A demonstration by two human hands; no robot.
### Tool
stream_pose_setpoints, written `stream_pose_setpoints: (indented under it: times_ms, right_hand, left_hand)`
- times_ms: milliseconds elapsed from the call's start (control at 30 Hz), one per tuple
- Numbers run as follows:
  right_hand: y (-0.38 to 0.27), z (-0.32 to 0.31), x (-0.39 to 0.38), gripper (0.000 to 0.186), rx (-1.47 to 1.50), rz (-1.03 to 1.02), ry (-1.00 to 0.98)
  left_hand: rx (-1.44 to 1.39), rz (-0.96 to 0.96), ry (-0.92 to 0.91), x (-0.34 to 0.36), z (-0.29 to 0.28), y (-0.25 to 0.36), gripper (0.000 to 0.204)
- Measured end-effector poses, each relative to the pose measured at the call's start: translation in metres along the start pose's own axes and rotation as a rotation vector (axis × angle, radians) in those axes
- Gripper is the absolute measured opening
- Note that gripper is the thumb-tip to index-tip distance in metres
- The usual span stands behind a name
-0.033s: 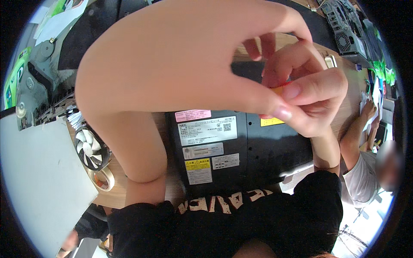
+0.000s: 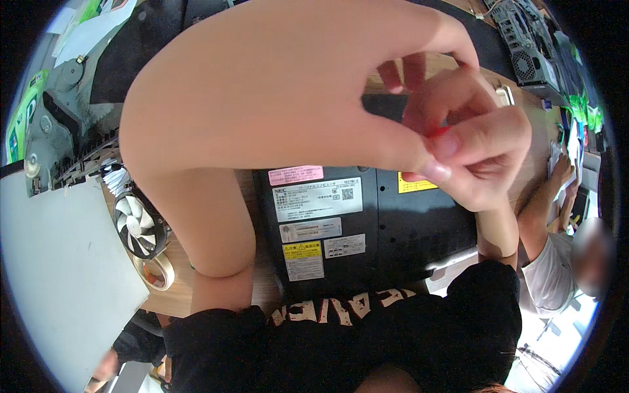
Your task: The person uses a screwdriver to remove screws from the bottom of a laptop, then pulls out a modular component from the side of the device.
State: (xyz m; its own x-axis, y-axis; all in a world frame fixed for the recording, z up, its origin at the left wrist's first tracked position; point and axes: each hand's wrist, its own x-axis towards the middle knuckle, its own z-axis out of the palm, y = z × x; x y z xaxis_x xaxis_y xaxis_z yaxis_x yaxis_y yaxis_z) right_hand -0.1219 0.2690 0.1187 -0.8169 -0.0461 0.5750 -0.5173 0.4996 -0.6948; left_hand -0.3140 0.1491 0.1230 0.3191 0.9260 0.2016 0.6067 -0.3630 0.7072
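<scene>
Above a black laptop [image 2: 419,229], which lies with its labelled underside up, my two hands meet fingertip to fingertip. My left hand [image 2: 380,98] comes across from the left, very near the camera, its index finger arched and its thumb against the right fingers. My right hand [image 2: 481,141] is curled, with thumb and finger pinched around a small red thing [image 2: 443,133]. Most of that red thing is hidden by the fingers, so its kind does not show. What the left fingers grip, if anything, is also covered.
Left of the laptop are a cooling fan [image 2: 139,226], a roll of tape [image 2: 157,272], a grey machine part [image 2: 62,128] and a white panel [image 2: 59,275]. An opened computer chassis [image 2: 524,62] stands at the far right. Another person [image 2: 550,272] sits at the right.
Both hands have shifted very slightly. A yellow-orange bit between the fingers has gone out of sight, and more red shows there now.
</scene>
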Motion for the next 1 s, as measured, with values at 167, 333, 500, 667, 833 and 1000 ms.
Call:
stream_pose_setpoints:
  times_ms: [167,333,500,667,833,1000]
  right_hand:
    - [-0.015,-0.011,0.004,0.023,-0.029,0.150,-0.152]
    - [0.001,0.011,-0.003,0.044,-0.243,0.037,-0.041]
    - [0.008,0.000,-0.018,0.080,-0.572,0.046,-0.083]
    - [-0.001,-0.013,-0.023,0.076,-0.514,0.074,0.257]
    - [-0.007,0.004,-0.006,0.071,-0.175,0.191,0.403]
    - [-0.007,0.026,0.015,0.085,-0.087,0.305,0.602]
  left_hand:
    - [-0.006,0.006,0.005,0.003,0.004,-0.004,0.019]
    - [-0.029,0.003,0.003,0.005,0.002,-0.003,0.019]
    - [-0.060,-0.011,0.026,0.003,0.001,-0.001,0.020]
    - [-0.089,-0.033,0.067,-0.001,-0.004,0.001,0.020]
    - [-0.103,-0.054,0.098,-0.005,-0.007,0.007,0.020]
    - [-0.088,-0.063,0.139,-0.014,-0.011,0.011,0.020]
